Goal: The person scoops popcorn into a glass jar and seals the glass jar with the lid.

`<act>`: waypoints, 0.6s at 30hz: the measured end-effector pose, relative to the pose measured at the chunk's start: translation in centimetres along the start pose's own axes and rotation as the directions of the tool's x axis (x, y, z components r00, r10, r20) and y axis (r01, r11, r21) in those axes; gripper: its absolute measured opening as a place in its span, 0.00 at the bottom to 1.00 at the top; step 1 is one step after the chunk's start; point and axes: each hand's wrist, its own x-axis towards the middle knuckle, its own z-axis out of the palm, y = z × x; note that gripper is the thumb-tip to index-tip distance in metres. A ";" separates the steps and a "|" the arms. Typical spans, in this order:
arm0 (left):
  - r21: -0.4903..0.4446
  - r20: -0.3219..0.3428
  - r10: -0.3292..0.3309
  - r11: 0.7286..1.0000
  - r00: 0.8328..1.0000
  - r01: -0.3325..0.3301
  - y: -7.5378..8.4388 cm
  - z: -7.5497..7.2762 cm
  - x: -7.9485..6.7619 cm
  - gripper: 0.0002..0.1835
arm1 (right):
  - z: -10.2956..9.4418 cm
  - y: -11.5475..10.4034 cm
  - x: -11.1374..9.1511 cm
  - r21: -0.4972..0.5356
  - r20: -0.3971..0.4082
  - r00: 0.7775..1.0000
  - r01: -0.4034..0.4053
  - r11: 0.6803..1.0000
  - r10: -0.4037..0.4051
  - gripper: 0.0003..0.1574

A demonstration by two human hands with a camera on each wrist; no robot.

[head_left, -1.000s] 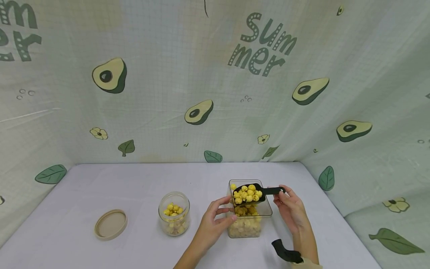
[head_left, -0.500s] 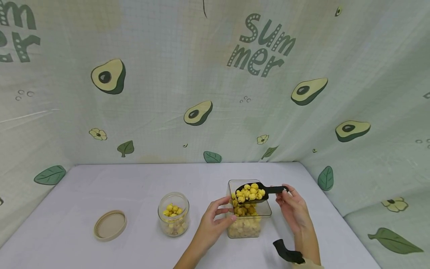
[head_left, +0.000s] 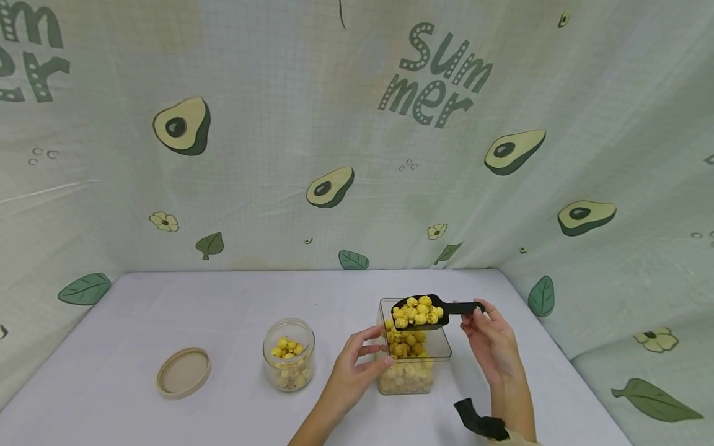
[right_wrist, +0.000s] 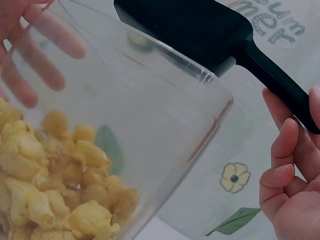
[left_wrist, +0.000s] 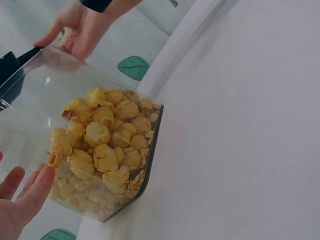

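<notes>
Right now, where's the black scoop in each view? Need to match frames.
Head: black scoop in the lower half, right of centre, over the clear container.
Left wrist: black scoop at upper left, cut off by the left edge.
Right wrist: black scoop at upper right, handle running down to the right hand.
Shared landmark: the clear container, popcorn inside in all three.

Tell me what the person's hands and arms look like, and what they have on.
Both the left hand and right hand are human and gloveless. No sleeve shows on the left forearm. By the right wrist a curved black piece juts out, with a beige edge below, perhaps a cuff. I see no cables.
</notes>
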 end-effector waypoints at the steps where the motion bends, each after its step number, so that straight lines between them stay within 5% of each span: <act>1: 0.000 -0.001 -0.001 1.000 1.000 0.001 0.0 0.0 0.0 0.28 | 0.1 -0.1 0.0 0.002 -0.002 1.000 0.004 1.000 -0.004 0.13; 18: -0.001 -0.003 0.006 1.000 1.000 -0.006 0.1 -0.4 0.0 0.28 | 2.5 -0.3 0.0 0.007 -0.020 1.000 0.011 1.000 -0.011 0.11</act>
